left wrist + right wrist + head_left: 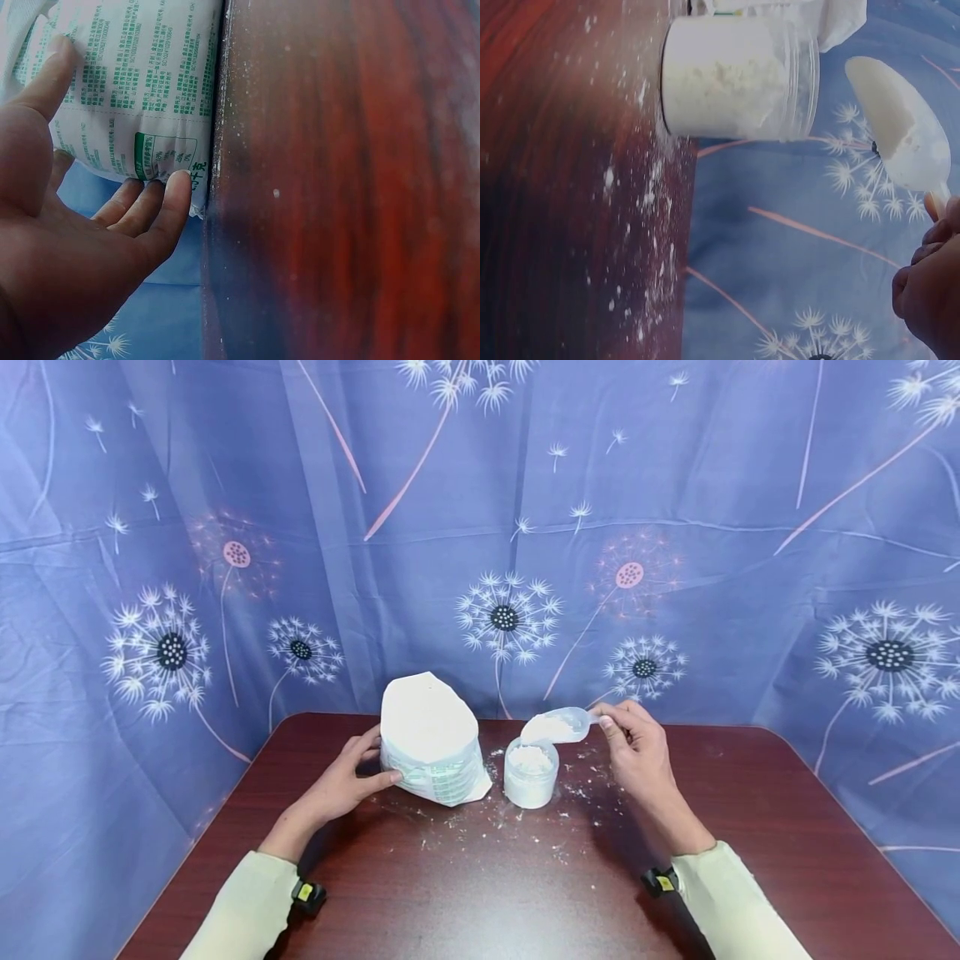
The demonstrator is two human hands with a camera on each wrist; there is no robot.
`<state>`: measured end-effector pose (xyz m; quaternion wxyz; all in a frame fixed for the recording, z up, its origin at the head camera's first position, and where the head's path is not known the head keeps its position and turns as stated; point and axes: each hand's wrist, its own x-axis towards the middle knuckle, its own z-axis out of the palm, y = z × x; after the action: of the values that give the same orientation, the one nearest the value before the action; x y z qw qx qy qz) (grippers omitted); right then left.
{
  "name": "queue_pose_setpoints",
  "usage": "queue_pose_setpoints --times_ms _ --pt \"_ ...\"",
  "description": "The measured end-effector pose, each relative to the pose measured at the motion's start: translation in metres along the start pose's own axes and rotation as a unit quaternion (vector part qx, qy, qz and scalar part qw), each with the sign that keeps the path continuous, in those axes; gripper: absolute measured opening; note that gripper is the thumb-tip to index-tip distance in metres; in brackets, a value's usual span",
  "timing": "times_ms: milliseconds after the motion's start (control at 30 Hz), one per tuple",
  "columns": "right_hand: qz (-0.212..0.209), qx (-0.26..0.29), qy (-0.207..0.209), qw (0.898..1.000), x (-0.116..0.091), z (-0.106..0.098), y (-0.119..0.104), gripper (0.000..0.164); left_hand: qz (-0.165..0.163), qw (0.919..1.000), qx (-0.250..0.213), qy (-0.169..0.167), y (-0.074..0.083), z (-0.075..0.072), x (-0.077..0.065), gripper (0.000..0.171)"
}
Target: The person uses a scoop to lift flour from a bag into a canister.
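Observation:
My right hand [641, 747] pinches the handle of a clear scoop [576, 723] loaded with white powder. The scoop hangs over the rim of a clear jar [531, 797], its front end above the opening. White powder fills much of the jar, as the right wrist view also shows beside the scoop [922, 142]. To the left stands a white bag [450, 781] with green print. My left hand [341, 785] rests against its left side, thumb on the printed front [112, 75], fingers spread along the edge and partly hidden. The bag's bright top shows no detail.
White powder is scattered on the dark red-brown table [480, 893] around the jar and bag. A blue curtain [420, 468] with dandelion print hangs close behind the table's back edge. Each sleeve has a small black device [307, 896] at the wrist.

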<state>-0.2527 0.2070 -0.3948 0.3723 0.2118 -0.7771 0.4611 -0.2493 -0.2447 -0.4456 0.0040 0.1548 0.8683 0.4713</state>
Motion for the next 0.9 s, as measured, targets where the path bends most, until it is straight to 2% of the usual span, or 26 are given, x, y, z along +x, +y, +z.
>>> queue_pose_setpoints --times_ms 233,567,900 --pt "-0.041 -0.021 -0.032 0.998 0.0 -0.003 0.015 0.024 -0.001 1.0 0.001 -0.001 0.0 0.0 0.0 0.092" --pt "-0.088 -0.045 -0.061 0.993 0.003 -0.003 0.012 0.023 -0.002 1.0 -0.003 -0.001 0.0 0.0 0.0 0.091" --pt "-0.107 -0.066 -0.089 0.988 0.004 0.0 0.009 0.023 0.0 1.0 -0.006 0.0 0.001 0.0 0.0 0.091"
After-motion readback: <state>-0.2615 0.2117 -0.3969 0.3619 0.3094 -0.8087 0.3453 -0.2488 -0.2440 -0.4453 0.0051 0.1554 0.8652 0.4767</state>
